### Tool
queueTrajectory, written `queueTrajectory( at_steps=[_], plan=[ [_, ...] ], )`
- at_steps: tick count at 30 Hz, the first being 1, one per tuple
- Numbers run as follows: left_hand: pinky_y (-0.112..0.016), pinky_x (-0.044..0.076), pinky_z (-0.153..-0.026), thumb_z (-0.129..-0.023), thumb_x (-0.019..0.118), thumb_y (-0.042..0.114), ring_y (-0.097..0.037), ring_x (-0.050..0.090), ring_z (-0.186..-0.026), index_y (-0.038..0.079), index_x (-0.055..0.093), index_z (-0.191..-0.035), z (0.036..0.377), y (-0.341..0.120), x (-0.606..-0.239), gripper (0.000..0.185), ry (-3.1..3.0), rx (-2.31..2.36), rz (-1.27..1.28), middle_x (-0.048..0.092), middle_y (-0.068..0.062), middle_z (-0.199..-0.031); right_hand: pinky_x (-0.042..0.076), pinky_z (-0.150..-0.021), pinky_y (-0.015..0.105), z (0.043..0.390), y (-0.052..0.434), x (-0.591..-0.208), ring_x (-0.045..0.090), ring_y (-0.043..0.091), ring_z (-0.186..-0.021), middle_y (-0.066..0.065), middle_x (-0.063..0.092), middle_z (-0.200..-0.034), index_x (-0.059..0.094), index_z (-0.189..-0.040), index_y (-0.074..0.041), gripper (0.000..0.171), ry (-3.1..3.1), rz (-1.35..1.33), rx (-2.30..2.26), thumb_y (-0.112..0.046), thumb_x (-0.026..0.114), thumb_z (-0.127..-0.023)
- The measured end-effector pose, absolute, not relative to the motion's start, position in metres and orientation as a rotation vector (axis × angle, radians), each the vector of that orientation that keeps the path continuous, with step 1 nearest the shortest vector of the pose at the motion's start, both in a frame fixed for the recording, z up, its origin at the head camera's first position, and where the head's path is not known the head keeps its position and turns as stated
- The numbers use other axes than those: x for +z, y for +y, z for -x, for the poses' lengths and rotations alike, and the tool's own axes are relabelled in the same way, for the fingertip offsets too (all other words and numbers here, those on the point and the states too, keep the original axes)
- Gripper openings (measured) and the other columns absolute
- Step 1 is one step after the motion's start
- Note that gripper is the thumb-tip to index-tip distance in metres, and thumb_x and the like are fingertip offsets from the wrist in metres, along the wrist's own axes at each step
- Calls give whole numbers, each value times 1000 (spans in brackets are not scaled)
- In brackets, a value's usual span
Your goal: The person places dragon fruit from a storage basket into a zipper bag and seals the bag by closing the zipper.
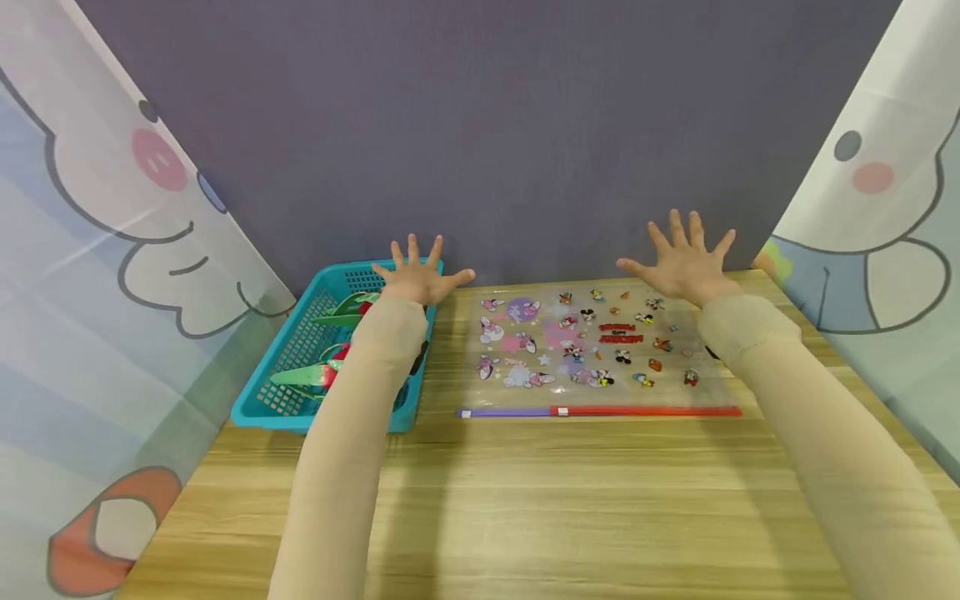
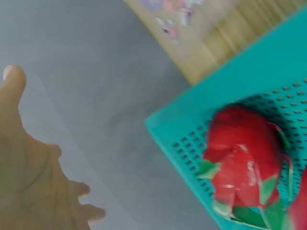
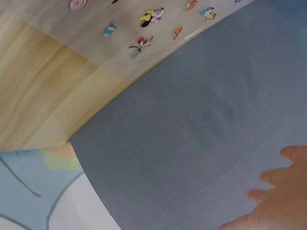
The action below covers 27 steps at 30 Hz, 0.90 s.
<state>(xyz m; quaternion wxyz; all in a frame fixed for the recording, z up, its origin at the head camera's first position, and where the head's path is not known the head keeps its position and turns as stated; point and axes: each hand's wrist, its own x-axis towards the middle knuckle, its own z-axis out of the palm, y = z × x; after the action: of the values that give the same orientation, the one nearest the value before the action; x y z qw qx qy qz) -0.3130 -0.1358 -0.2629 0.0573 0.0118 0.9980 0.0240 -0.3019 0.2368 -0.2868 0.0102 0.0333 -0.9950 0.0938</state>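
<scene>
both hands spread, holding nothing: left hand [image 1: 417,279] fingers above the teal basket [image 1: 288,379], right hand [image 1: 684,265] fingers over the cartoon zip pouch [image 1: 596,350].

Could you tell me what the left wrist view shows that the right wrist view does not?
Only the left wrist view shows the teal basket with a red artificial flower and its green leaves inside, plus the left hand, fingers spread and holding nothing. Only the right wrist view shows the right hand, also empty, the cartoon figures on the clear pouch sharply, and a strip of the pale printed curtain. Both share the wooden table, the grey backdrop, and part of that pouch, though it is blurred in the left one.
</scene>
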Motion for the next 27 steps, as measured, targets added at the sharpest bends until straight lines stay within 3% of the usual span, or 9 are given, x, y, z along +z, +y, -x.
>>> queueTrajectory(
  at_steps=[4, 8, 13, 18, 22, 27],
  plan=[
    [-70, 3, -102, -81, 22, 78, -42, -14, -137, 32, -13, -145, 310, -135, -260, 87, 3021, 121, -94, -16, -15, -152, -22, -91, 71, 298, 241, -286, -8, 46, -137, 26, -2, -150, 7, -148, -7, 98, -3065, -130, 303, -78, 23, -81],
    [-66, 7, -106, -83, 24, 76, -42, -9, -139, 31, -11, -146, 304, -135, -254, 85, 3012, 122, -127, -11, -15, -153, -11, -98, 71, 293, 244, -286, 5, 48, -136, 29, 11, -148, 16, -146, -4, 98, -3027, -143, 274, -77, 24, -82],
    [-61, 22, -105, -86, 30, 70, -40, 5, -140, 27, 0, -148, 291, -136, -244, 81, 3016, 83, -206, 4, -15, -154, 14, -102, 66, 283, 241, -285, 19, 50, -130, 30, 24, -143, 27, -143, -1, 90, -2954, -226, 225, -70, 29, -86],
    [-60, 34, -98, -89, 42, 60, -37, 22, -136, 20, 17, -148, 271, -134, -238, 76, 3108, 111, -318, 21, -13, -151, 32, -93, 65, 272, 239, -283, 31, 48, -124, 28, 36, -137, 39, -136, 2, 74, -2882, -316, 222, -57, 38, -91],
    [-59, 38, -95, -89, 46, 55, -36, 31, -133, 18, 25, -146, 256, -128, -238, 71, 3151, 108, -397, 30, -11, -148, 35, -90, 64, 262, 239, -284, 35, 47, -121, 28, 40, -134, 44, -132, 2, 62, -2877, -341, 280, -47, 42, -93],
    [-54, 45, -89, -89, 48, 52, -35, 38, -128, 17, 30, -144, 241, -119, -243, 68, 3151, 49, -529, 37, -11, -144, 31, -96, 64, 251, 239, -291, 36, 48, -121, 28, 41, -134, 45, -131, 3, 55, -2885, -342, 374, -38, 46, -94]
  ],
)
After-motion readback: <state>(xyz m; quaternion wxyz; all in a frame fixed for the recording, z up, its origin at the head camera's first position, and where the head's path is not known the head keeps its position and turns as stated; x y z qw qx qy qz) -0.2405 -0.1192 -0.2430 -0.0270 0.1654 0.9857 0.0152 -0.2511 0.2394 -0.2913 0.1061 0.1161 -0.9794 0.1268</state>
